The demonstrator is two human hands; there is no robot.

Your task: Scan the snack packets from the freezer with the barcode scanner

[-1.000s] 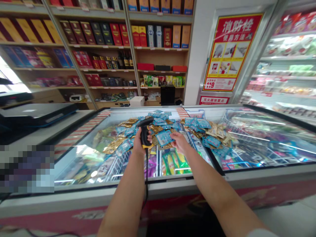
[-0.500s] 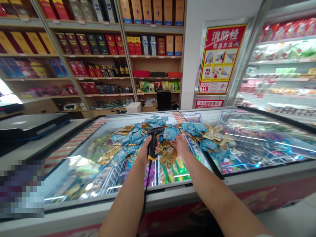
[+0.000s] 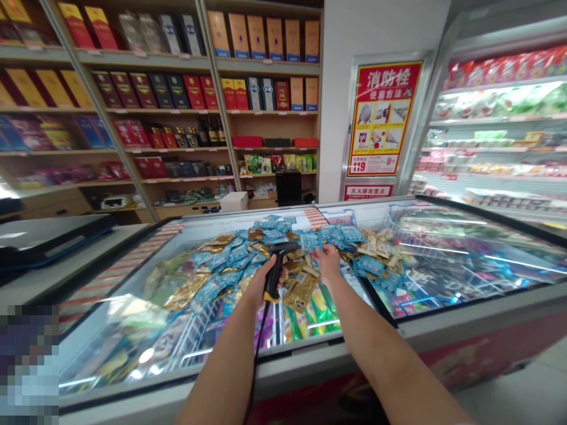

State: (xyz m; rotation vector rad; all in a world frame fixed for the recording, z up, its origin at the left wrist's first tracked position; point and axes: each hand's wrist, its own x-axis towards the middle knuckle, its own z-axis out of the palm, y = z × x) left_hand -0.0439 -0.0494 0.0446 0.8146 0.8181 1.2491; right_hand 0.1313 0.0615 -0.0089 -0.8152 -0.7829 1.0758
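Note:
My left hand (image 3: 258, 285) is wrapped round the grip of a black and yellow barcode scanner (image 3: 273, 276), its head pointing right and its cord hanging down past the freezer edge. Between the fingertips of my right hand (image 3: 328, 263) is the edge of a small blue packet (image 3: 310, 241), held just to the right of the scanner's head. Below both hands lies a gold packet (image 3: 302, 287) with a pale label. Blue and gold packets are heaped on the glass to the left, around a blue packet (image 3: 239, 252), and to the right, around another blue packet (image 3: 371, 265).
The chest freezer (image 3: 305, 353) has a glass top, with frozen goods in wire baskets beneath. A flat black device (image 3: 53, 239) stands on the counter at left. Boxed goods fill the shelves (image 3: 155, 111) behind; a lit cooler (image 3: 500, 124) stands at right.
The blue packet in my right hand now sits slightly higher and apart from the scanner's head, which it was close against before. The view has shifted slightly.

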